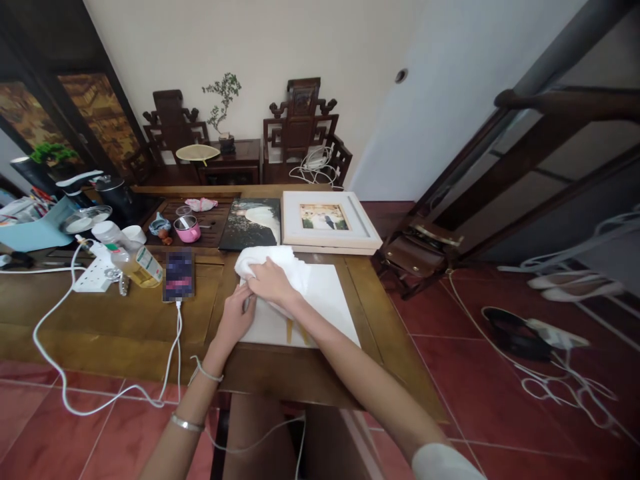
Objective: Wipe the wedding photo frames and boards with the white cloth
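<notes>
A white flat panel [325, 293] lies on the wooden table, with yellowish strips showing near its front edge. My right hand [273, 283] presses a bunched white cloth [265, 257] onto its upper left part, fingers closed on the fabric. At the panel's left edge, my left hand [237, 313] grips the border, fingers bent and close to the cloth. Beyond the panel lie a dark wedding photo print [250, 223] and a white framed wedding photo [323, 217] on a pale box-like base. The forearms cover part of the panel.
Left on the table [120, 333] are a charging phone [179, 275], a bottle of yellow liquid [143, 267], a white power strip [95, 275] and a pink cup [187, 229] on a tea tray. A white cable [57, 370] hangs over the front edge. A chair [420, 250] holds a brown bag.
</notes>
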`<control>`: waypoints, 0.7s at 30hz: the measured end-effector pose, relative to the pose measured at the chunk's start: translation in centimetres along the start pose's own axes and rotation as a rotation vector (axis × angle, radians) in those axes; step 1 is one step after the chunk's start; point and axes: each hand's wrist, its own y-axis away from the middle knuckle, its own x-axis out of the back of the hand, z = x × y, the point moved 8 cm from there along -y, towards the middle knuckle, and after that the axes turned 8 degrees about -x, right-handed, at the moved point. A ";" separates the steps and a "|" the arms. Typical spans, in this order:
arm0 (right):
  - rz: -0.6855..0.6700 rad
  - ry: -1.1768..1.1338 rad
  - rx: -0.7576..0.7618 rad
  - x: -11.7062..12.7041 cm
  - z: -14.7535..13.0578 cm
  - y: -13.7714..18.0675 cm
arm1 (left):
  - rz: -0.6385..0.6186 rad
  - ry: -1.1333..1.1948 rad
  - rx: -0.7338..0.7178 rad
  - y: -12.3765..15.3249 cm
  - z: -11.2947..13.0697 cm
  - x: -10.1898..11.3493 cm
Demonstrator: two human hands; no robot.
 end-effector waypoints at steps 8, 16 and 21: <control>0.032 -0.034 -0.177 2.6 10.0 3.1 | 0.011 -0.030 0.027 0.4 -0.9 -0.3; 0.023 -0.025 0.066 2.1 12.2 14.3 | -0.011 -0.046 0.038 0.3 -0.8 -0.4; -0.058 -0.022 0.211 2.5 8.6 19.7 | -0.017 -0.048 0.038 0.3 -0.8 -0.4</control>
